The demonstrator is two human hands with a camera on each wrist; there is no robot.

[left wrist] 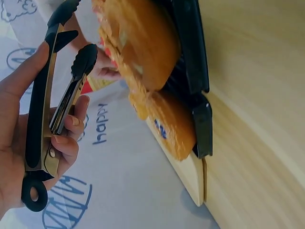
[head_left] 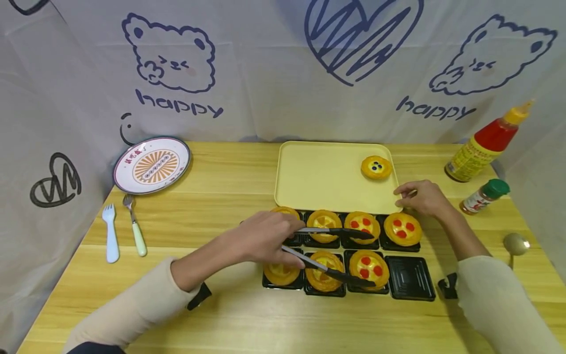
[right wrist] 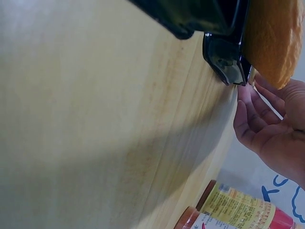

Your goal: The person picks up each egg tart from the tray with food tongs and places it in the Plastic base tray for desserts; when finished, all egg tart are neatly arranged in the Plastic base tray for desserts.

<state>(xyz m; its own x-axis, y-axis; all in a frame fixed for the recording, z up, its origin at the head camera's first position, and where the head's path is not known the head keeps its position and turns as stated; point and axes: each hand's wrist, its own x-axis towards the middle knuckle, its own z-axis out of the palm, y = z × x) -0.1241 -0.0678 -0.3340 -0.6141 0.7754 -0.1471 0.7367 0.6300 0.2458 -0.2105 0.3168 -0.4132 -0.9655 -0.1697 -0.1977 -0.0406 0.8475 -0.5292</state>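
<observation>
My left hand grips a pair of tongs with black tips. In the left wrist view the arms of the tongs stand apart, with nothing between the tips. Below them, two rows of egg tarts sit in small black square trays, some with red round toppings and some with yellow-orange pieces. At the front right, one black tray holds no tart. On the pale yellow tray lies a tart with dark blue dots. My right hand holds that tray's front right corner between thumb and fingers.
A red sauce bottle, a green-capped jar and a metal spoon are at the right. To the left are a decorated plate, a blue fork and a green-handled fork. A drawn-on white cloth hangs behind.
</observation>
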